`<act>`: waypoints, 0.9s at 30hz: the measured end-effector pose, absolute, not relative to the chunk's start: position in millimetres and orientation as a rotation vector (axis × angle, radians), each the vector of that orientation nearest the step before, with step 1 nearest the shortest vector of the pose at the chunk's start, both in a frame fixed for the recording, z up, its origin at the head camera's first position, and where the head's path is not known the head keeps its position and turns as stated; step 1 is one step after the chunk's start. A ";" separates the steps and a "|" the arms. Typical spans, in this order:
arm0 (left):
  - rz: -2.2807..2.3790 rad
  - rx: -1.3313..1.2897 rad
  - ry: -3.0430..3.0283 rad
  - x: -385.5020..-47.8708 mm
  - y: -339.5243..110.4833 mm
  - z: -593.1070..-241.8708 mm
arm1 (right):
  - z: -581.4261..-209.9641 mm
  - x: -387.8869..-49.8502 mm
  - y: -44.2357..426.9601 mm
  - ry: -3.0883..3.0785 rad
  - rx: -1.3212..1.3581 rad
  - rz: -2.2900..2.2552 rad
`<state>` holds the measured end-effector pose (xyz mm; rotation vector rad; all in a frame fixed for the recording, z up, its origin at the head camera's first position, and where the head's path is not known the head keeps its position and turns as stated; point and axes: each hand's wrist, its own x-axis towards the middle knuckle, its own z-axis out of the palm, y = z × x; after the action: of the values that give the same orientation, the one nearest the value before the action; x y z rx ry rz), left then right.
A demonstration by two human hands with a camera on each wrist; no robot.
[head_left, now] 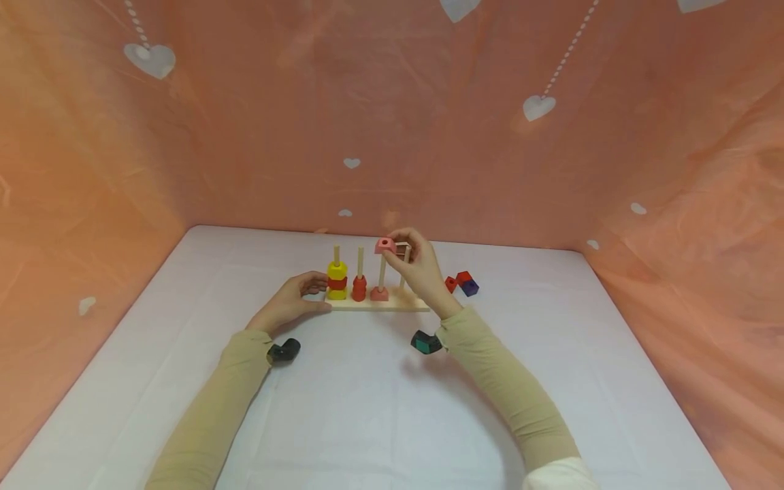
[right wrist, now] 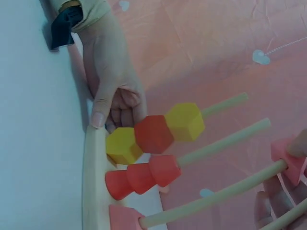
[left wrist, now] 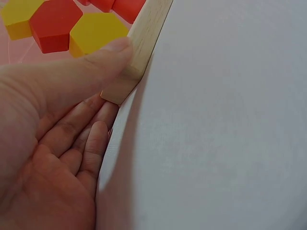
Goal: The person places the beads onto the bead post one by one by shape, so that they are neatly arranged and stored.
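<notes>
A wooden base [head_left: 380, 307] with upright pegs stands toward the back of the table. Its leftmost peg carries yellow, red and yellow hexagonal blocks [right wrist: 154, 134]; the second holds red blocks [right wrist: 143, 178]; low on the third sits a pink block [head_left: 380, 294]. The left hand [head_left: 292, 299] grips the base's left end, its thumb along the front edge in the left wrist view. At the top of the third peg, the right hand [head_left: 422, 269] pinches another pink block [head_left: 384, 245]; in the right wrist view the peg's tip meets this block's hole.
Right of the base lie loose blocks: two red ones [head_left: 450, 284] and a purple one [head_left: 469, 288]. A fourth peg [head_left: 406, 262] stands partly behind the right hand. Dark wrist devices [head_left: 425, 342] hang at both cuffs. Pink cloth with hearts [head_left: 392, 136] surrounds the white table [head_left: 343, 422].
</notes>
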<state>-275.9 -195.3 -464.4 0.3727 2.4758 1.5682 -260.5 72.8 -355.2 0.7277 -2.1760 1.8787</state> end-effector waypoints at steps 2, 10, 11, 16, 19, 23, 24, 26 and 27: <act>1.566 0.373 2.474 -275.6 -195.4 -464.0 | -357.6 -260.0 72.4 -2.190 0.705 1.871; 1.557 0.359 2.490 -275.9 -194.9 -464.7 | -371.0 -255.7 72.0 -2.284 0.598 1.879; 1.557 0.357 2.495 -276.0 -194.9 -464.9 | -373.1 -255.4 71.7 -2.292 0.579 1.893; 1.564 0.347 2.497 -277.0 -194.9 -467.1 | -387.7 -254.9 71.2 -2.360 0.485 1.938; 1.566 0.349 2.494 -277.8 -195.1 -468.5 | -404.7 -260.1 72.6 -2.416 0.437 1.929; 1.563 0.354 2.494 -277.7 -195.3 -468.6 | -432.2 -271.2 74.9 -2.476 0.375 1.886; 1.561 0.355 2.495 -277.5 -195.3 -468.2 | -438.2 -273.7 75.6 -2.488 0.357 1.885; 1.563 0.365 2.493 -277.2 -195.2 -467.2 | -443.7 -275.0 76.4 -2.513 0.356 1.875; 1.565 0.369 2.492 -276.9 -195.2 -466.8 | -446.3 -275.6 76.9 -2.520 0.360 1.868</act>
<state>-276.9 -195.2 -466.8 0.3690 2.4917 1.5646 -275.6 76.9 -446.3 0.3602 -2.5197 1.8682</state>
